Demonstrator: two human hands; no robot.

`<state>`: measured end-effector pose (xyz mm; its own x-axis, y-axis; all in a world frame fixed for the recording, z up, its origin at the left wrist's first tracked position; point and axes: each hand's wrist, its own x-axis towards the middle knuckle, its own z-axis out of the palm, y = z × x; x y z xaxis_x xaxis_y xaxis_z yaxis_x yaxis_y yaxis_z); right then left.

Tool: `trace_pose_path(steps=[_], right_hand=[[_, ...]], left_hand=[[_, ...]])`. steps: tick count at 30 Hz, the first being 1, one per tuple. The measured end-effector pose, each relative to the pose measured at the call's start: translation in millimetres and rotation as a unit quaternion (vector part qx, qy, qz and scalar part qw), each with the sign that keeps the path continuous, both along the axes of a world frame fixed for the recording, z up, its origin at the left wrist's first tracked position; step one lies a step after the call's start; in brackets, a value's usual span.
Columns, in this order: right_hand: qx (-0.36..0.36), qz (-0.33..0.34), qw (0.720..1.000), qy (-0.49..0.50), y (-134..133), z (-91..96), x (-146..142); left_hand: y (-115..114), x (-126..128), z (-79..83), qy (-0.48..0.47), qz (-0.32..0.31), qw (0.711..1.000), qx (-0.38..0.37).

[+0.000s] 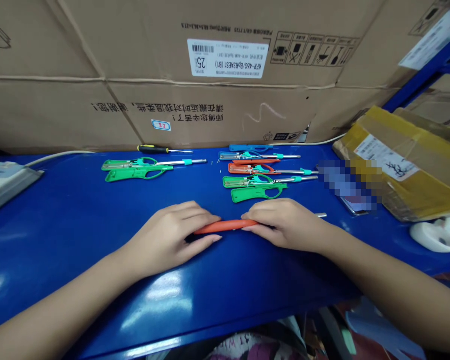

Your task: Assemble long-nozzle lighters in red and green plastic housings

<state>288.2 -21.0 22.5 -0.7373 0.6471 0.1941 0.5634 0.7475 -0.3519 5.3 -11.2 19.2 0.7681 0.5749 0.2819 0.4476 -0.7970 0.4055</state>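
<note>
- Right now your hands both rest on an orange tool [227, 226] lying near the front of the blue worktop [78, 220].
- Your left hand [172, 235] lies over one end, fingers nearly straight; whether it grips, you cannot tell.
- Your right hand [285, 225] curls closed around the other end.
- Similar green tools [138, 169] and a screwdriver [153, 149] lie behind.

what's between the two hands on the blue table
An orange lighter bridges the gap, lying on the table. The left hand holds one end and the right hand the other. This shows in the head view.
</note>
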Motion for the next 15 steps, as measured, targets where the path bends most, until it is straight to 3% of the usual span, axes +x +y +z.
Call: trace_pose_path(steps=[8,15], right_hand=[[-0.040,-0.029,0.999,0.012,2,2.2,4],[0.002,-0.057,0.998,-0.035,3,6.2,9]], left_hand=[[-2,-3,-8.4,-0.020,0.024,0.996,0.082],[-1,-3,-7.5,-0.019,0.047,0.991,0.122]])
